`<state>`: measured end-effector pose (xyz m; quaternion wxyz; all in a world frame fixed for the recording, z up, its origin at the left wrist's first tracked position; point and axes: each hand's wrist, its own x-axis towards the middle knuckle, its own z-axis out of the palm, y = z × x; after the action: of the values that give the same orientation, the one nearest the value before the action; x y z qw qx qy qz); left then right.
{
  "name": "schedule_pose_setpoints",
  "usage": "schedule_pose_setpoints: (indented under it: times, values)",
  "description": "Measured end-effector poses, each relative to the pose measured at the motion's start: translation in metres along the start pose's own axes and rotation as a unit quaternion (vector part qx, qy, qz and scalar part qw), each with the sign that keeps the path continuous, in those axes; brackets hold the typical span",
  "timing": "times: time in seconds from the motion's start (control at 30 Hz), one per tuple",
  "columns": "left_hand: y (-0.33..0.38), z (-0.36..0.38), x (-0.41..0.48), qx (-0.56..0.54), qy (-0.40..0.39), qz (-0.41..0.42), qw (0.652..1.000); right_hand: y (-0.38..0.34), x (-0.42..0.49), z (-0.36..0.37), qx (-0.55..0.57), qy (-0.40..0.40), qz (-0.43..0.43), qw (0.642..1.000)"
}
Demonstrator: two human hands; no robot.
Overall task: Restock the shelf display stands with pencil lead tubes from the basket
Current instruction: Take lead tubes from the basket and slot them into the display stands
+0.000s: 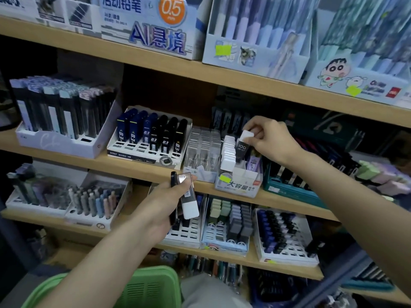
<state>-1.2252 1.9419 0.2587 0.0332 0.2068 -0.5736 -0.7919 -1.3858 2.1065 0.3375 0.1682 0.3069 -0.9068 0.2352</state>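
My right hand (270, 141) pinches a white-capped pencil lead tube (243, 144) marked 100, tilted over a white display stand (239, 182) on the middle shelf. A row of white-capped tubes (229, 152) fills the stand's left column. My left hand (165, 202) grips a few lead tubes (189, 201), one clear with a white end and one black, below the shelf edge. A green basket (142, 287) sits at the bottom, partly hidden by my left forearm.
A clear stand (202, 150) and a stand of navy and black lead cases (151, 134) stand to the left on the same shelf. A teal box (289, 187) is on the right. More display stands fill the shelves above and below.
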Motion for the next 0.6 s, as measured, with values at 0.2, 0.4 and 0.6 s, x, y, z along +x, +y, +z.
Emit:
schedule_pose_setpoints:
  times: [0.2,0.4,0.6]
  values:
    - [-0.004,0.007,0.004,-0.005,0.002,0.003,1.0,0.007,0.004,-0.01,-0.005,-0.031,-0.001,1.0]
    - [-0.01,0.012,0.013,-0.064,-0.008,-0.01,0.998,0.006,0.0,-0.001,-0.017,-0.064,-0.007,0.998]
    - [-0.013,0.017,0.013,-0.12,-0.02,-0.011,0.992,0.004,0.001,0.01,-0.058,-0.066,-0.009,0.996]
